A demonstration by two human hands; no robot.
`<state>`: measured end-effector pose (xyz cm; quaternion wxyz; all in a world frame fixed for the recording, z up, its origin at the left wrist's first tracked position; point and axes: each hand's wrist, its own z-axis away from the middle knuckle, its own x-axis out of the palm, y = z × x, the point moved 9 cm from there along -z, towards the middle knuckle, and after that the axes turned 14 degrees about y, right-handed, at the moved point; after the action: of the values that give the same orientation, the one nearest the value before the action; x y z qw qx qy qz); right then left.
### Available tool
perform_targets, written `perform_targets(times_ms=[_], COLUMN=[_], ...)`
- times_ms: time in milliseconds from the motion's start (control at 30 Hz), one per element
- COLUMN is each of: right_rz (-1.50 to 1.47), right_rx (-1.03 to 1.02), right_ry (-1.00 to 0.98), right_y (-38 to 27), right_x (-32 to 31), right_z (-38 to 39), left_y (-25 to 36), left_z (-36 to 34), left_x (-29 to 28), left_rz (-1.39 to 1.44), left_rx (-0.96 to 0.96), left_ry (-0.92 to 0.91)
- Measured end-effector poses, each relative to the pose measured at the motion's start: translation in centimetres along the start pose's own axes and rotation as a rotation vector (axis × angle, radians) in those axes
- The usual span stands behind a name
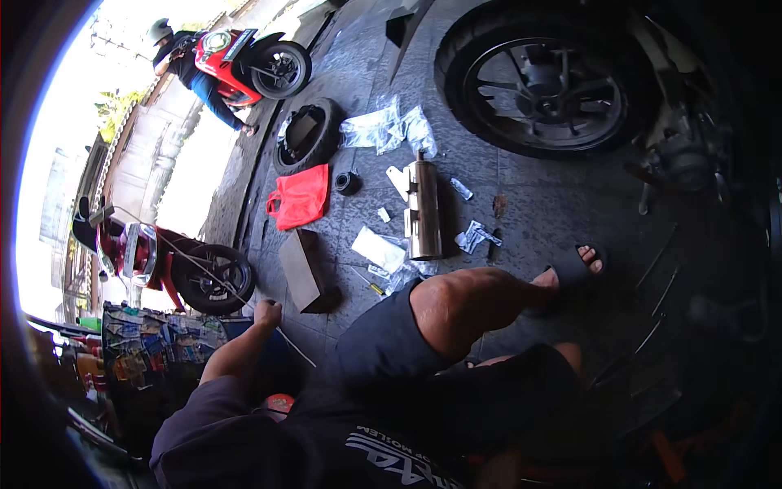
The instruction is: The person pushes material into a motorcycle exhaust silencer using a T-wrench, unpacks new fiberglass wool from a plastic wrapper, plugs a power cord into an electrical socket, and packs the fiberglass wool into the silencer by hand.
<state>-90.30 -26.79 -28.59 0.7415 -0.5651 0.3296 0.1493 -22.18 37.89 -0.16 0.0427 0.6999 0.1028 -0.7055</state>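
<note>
My left hand [267, 314] is closed around a long, thin pale rod [300, 348], which runs diagonally up toward the red scooter at the left [134, 253]. A grey-brown box [300, 269] lies on the paving just beyond that hand. My bent leg [456, 310] extends rightward from it. Farther off, a shiny cylindrical exhaust muffler [422, 212] lies among plastic packets [376, 244] and a screwdriver [375, 288]. My right hand cannot be made out.
A loose tyre [318, 143], red bag [297, 200] and black roll [347, 183] lie on the ground. A motorcycle wheel [538, 94] fills the upper right. A person in a helmet [183, 65] leans by another red scooter [277, 69]. A cluttered dark cart [159, 342] stands at lower left.
</note>
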Motion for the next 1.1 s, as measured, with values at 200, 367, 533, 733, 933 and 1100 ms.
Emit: perform_targets(times_ms=[200, 367, 533, 733, 933, 1100], right_rz=[0.096, 0.17, 0.197, 0.327, 0.556, 0.587], right_rx=[-0.247, -0.443, -0.569, -0.534, -0.275, -0.219], right_ry=[-0.177, -0.206, -0.241, -0.25, -0.205, -0.103], right_y=[-7.8, -14.7, -21.9, -23.4, -15.3, -18.8], right_x=[2.4, 2.9, 8.0, 12.9, 8.2, 7.6], right_z=[-3.7, -8.6, -10.5, -7.7, 0.7, 6.9], left_y=[-4.6, 13.6, 20.3, 27.6, 37.2, 33.3], left_z=[-4.0, -9.5, -15.4, -24.8, -11.8, 1.1], left_x=[4.3, -3.3, -8.6, 2.3, 15.7, 19.8], left_rz=[0.056, 0.252, 0.244, -0.031, -0.122, -0.36], left_rx=[0.158, 0.469, 0.546, 0.809, 1.759, 2.247], left_ry=[-0.064, 0.062, 0.246, 0.096, -0.532, -0.551])
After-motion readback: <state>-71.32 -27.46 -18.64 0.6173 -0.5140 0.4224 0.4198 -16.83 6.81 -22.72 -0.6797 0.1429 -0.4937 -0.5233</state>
